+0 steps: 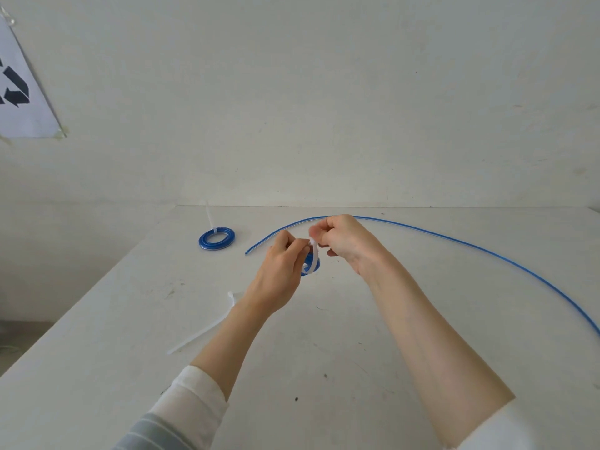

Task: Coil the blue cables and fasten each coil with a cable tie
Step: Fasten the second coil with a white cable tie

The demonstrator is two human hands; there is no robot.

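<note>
Coil in hand: small blue coil (311, 265), mid-bench, mostly hidden behind the left hand (281, 271)
Tie: white cable tie (312, 254) looped over it, pinched by both hands; right hand (344, 240) curled round its end
Finished coil: tied coil (216, 238) near far left corner
Loose cable (454, 241): arcs to the right edge, cut off there
Spare tie (207, 329): near left edge, partly behind the left forearm

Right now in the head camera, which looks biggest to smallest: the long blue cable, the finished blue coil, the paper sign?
1. Long blue cable, stretching farthest.
2. Paper sign, partly cut off.
3. Finished blue coil, smallest.
</note>
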